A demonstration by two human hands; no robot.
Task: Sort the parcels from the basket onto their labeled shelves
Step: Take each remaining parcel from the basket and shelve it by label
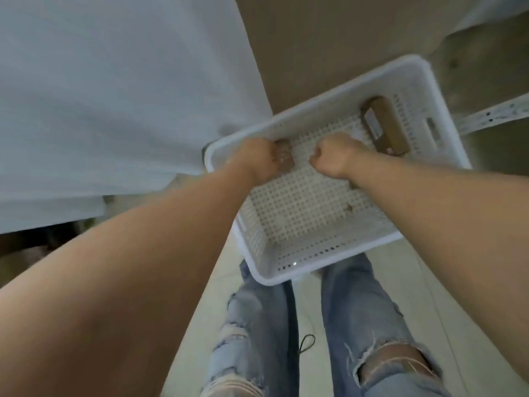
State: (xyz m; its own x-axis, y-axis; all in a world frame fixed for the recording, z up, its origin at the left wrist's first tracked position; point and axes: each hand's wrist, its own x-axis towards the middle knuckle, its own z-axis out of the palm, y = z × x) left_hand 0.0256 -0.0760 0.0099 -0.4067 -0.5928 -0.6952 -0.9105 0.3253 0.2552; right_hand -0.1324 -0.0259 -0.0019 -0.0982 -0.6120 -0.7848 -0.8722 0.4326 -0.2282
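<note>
Big white sheet of cloth [108, 104] fills the left, pale floor [200, 282] below, and a pair of ripped jeans [357, 325] straight down. Sitting above the knees is the white perforated basket [286, 270], nearly emptied. Both arms reach in. The left hand [254, 160] is down at the far-left corner, fingers curled around a small brown parcel [283, 157] tucked against the wall. The right hand [335, 159] looks bunched into a fist near the middle; there's a brown sliver under the wrist, but whether it grips anything, I cannot tell. A longer brown parcel [383, 126] with a pale label lies against the far-right wall, just beside that hand.

Step in hand, by my reading: lifting the last parcels out. Best done by drawing the corner parcel straight up clear of the rim, turning the label face-up, and reading it before heading for any shelf. No shelves show here.
</note>
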